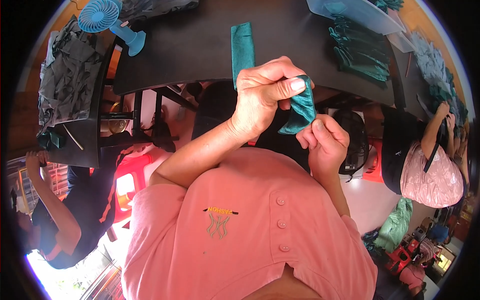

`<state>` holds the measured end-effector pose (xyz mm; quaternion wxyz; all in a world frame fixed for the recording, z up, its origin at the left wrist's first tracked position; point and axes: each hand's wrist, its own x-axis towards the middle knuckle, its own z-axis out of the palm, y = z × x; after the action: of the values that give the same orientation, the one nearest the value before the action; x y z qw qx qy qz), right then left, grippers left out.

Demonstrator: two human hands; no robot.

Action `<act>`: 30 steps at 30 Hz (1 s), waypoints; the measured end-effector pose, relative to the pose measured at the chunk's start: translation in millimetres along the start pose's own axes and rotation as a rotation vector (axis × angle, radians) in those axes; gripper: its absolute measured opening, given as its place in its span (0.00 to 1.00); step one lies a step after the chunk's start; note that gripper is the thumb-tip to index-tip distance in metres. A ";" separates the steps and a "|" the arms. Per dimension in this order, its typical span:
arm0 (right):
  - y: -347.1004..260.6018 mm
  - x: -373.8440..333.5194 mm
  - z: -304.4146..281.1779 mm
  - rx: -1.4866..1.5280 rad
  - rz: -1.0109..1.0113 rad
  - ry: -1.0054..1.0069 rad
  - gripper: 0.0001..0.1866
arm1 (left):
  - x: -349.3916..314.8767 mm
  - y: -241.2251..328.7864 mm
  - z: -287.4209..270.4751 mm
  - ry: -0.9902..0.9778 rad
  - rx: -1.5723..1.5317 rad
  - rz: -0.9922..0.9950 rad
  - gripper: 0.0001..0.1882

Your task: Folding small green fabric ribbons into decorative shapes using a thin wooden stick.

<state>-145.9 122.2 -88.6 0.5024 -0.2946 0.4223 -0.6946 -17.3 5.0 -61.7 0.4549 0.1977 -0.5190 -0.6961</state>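
Observation:
Between my two hands, above the near table edge, is a small piece of dark green velvety fabric [301,111]. My left hand [265,90] pinches its upper end between thumb and fingers. Lower down, my right hand [324,142] has its fingertips closed on the fabric's right edge. The piece hangs in a curve, its lower corner pointing left. Just behind my left hand, a flat green velvet strip [243,47] lies on the table, its near end reaching the edge.
The dark table [185,50] holds a blue fan [102,19] at far left and stacked green velvet pieces [359,50] beside a clear plastic bin [352,15] at right. Grey fabric [70,75] is piled on the left table. A person [65,215] works at left, another [425,160] at right.

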 end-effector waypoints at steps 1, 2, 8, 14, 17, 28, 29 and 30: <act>0.3 -0.6 0.6 0.033 0.003 -0.008 0.08 | -0.9 0.2 1.7 -0.002 -0.025 -0.006 0.09; 1.6 -0.5 -0.4 0.032 0.004 -0.009 0.08 | -2.3 -3.1 4.9 -0.001 -0.071 -0.017 0.08; 3.6 -0.2 1.0 0.257 0.184 -0.035 0.11 | -5.7 -8.1 10.6 -0.004 -0.153 -0.100 0.07; 4.3 6.1 -20.5 -0.299 -0.161 0.051 0.08 | -5.3 -5.9 0.8 0.003 0.151 0.078 0.06; -1.7 7.9 -23.5 -0.279 -0.152 0.028 0.08 | -8.9 -16.8 7.3 0.007 -0.068 0.041 0.04; -7.1 14.0 -25.3 0.052 -0.046 -0.089 0.09 | -14.4 -16.2 15.9 -0.093 -0.131 -0.059 0.05; -4.9 13.2 -23.4 0.150 0.014 -0.065 0.09 | -13.6 -17.4 15.2 -0.093 -0.134 -0.057 0.05; -5.6 14.7 -20.4 0.174 0.031 -0.076 0.09 | -11.9 -19.4 13.3 -0.087 -0.107 -0.052 0.05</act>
<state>-170.1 115.0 -93.5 0.5525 -0.2694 0.3456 -0.7090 -29.5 23.1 -76.5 0.4236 0.1562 -0.4950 -0.7424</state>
